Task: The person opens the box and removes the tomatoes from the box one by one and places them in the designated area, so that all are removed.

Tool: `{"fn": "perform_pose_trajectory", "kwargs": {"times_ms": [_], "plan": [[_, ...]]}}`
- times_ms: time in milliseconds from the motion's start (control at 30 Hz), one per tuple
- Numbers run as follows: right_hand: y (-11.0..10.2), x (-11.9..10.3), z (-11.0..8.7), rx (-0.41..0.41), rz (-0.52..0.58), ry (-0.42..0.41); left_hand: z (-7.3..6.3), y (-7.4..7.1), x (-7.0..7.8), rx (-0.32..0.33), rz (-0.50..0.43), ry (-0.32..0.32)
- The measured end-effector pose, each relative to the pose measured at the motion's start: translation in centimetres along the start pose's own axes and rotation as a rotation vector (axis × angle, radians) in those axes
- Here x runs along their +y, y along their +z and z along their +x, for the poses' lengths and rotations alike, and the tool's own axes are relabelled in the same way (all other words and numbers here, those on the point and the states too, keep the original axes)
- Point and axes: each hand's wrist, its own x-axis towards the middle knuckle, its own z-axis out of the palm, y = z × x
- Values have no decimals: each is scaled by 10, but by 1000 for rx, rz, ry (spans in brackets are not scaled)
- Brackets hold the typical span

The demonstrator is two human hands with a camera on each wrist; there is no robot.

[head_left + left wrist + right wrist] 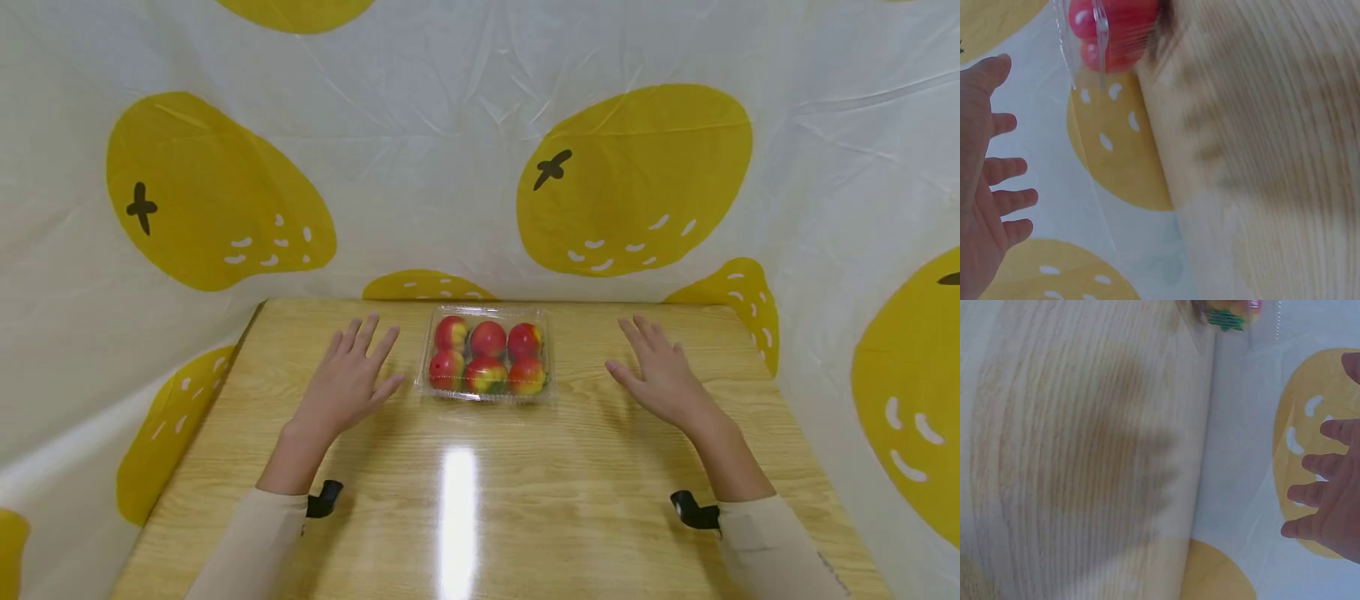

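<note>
A clear plastic clamshell box (487, 397) sits near the table's far edge, its lid down. Inside are several red and yellow fruits (488, 340), in two rows. To the left of the box my left hand (347, 379) hovers with its fingers straight and spread, the thumb toward the box. My right hand (663, 379) is held the same way on the other side, farther from the box. Neither hand holds anything. In the left wrist view red fruit (1119, 31) shows through the box wall; the right wrist view catches a box corner (1260, 331).
The wooden table (547, 500) has a bright light reflection in front of the box. A white curtain (420, 183) printed with large yellow fruits hangs behind the table and along both sides. A black wrist mount (324, 500) juts inward from each sleeve.
</note>
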Motion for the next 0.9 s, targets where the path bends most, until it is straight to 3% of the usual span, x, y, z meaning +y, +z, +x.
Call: {"fn": "perform_pose_trajectory", "kwargs": {"times_ms": [400, 667, 800, 900], "plan": [[13, 0, 4, -61, 216, -28, 18, -2, 23, 7, -14, 115], [23, -3, 4, -153, 285, -18, 34, 7, 40, 72, -3, 221], [33, 0, 6, -167, 346, -30, 39, 11, 50, 79, -3, 269], [38, 2, 8, -165, 388, -46, 44, 14, 57, 119, 3, 324]]}}
